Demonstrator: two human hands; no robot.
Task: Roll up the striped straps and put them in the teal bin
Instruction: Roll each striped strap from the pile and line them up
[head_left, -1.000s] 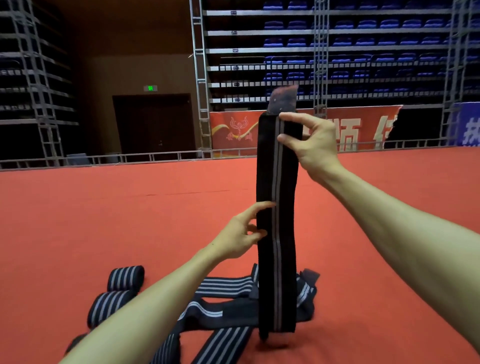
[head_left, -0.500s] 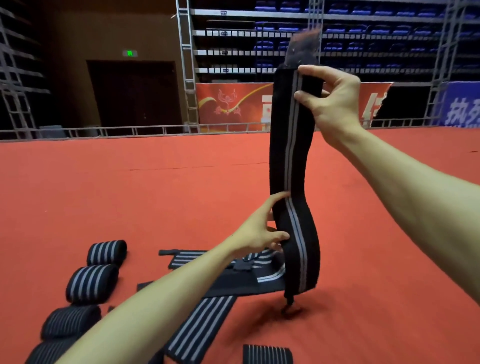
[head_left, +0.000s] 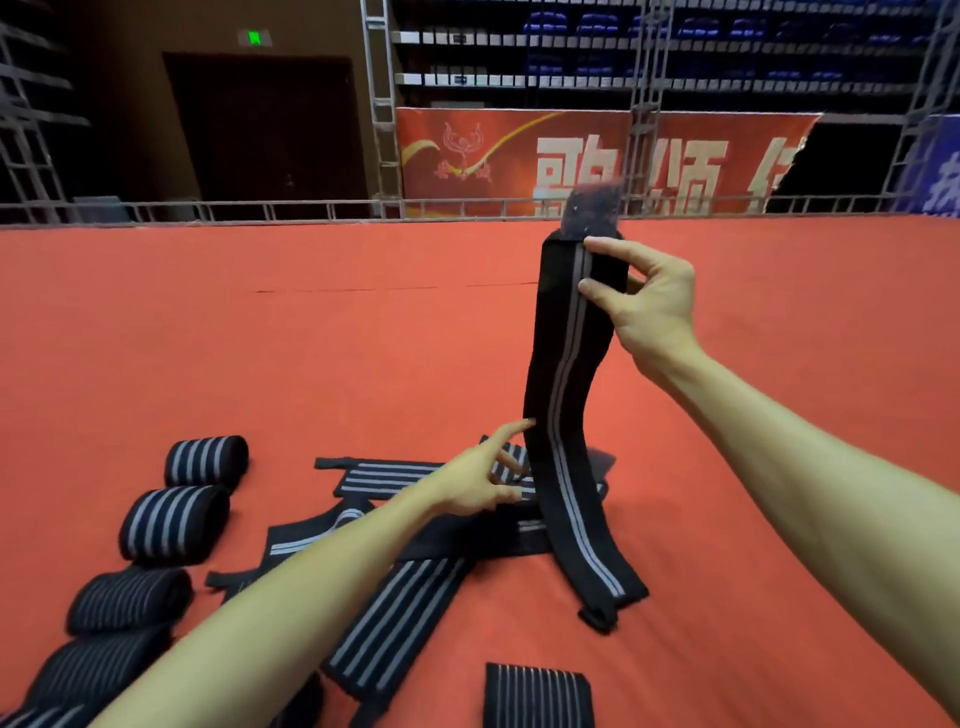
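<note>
The right hand (head_left: 647, 306) held one striped strap (head_left: 563, 405) upright by its top end. Its thumb and fingers (head_left: 610, 248) were pinched on the fabric, so the strap hung in a loose curve with its lower end on the red floor (head_left: 260, 353). The left hand (head_left: 475, 486) was lower down, its fingers spread and relaxed and the forefinger reaching to the strap's edge. Whether it touched the strap or lay just beside it could not be told from this angle. This strap was wholly unrolled.

At far left at least four rolled straps (head_left: 174, 522) lay in a row on the floor, so a fair part of the rolling seemed done. The loose straps (head_left: 395, 616), heaped flat between the arms near the held one, remained to be rolled, as did a folded piece (head_left: 537, 693) at the lower edge. The teal bin was not in view, and those rolls had not yet gone into it.
</note>
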